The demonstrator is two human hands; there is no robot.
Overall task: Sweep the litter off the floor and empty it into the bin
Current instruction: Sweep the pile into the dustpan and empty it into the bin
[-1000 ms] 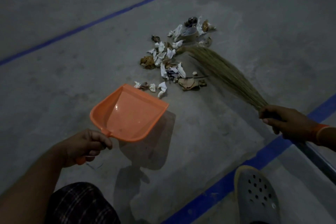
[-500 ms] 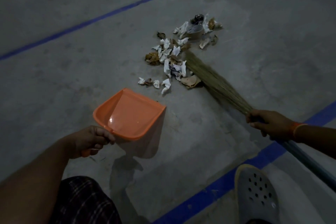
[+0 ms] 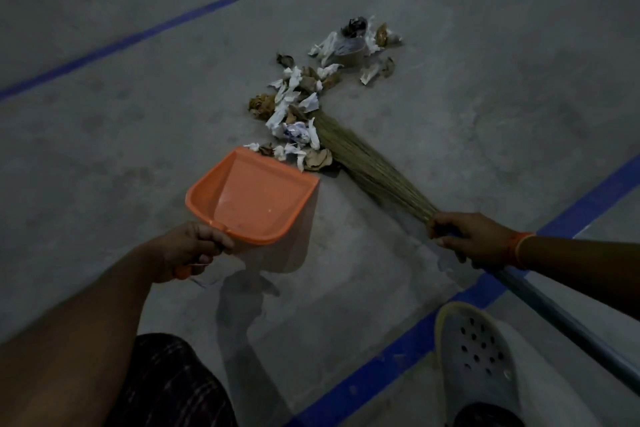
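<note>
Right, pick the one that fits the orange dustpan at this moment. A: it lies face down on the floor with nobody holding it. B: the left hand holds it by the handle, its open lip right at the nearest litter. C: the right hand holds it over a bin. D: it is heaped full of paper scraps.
B: the left hand grips the dustpan by its handle, its lip meeting the nearest litter; its inside looks bare.
</note>
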